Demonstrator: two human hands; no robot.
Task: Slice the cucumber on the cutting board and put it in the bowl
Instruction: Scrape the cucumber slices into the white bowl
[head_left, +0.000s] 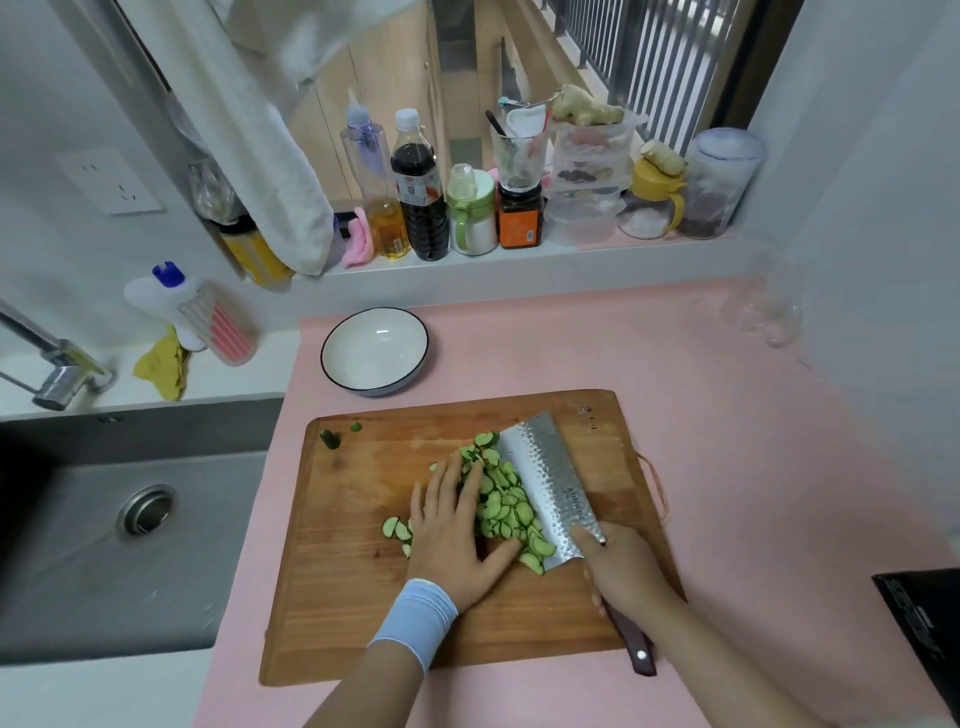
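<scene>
The left hand (457, 540), in a blue wristband (413, 621), lies flat with fingers straight, pressing the heap of cucumber slices (506, 512) against the knife (550, 483). The right hand (623, 571) curls round the knife's handle, blade tilted at 3 o'clock of the heap. All sit on the cutting board (363, 597); the bowl (374, 358) stands at 11 o'clock.

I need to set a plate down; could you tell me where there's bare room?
Bare counter lies right of the cutting board and behind it, beside the bowl. Crowded: the windowsill's bottles, and mid-board, with slices, knife, left hand and right hand.
</scene>
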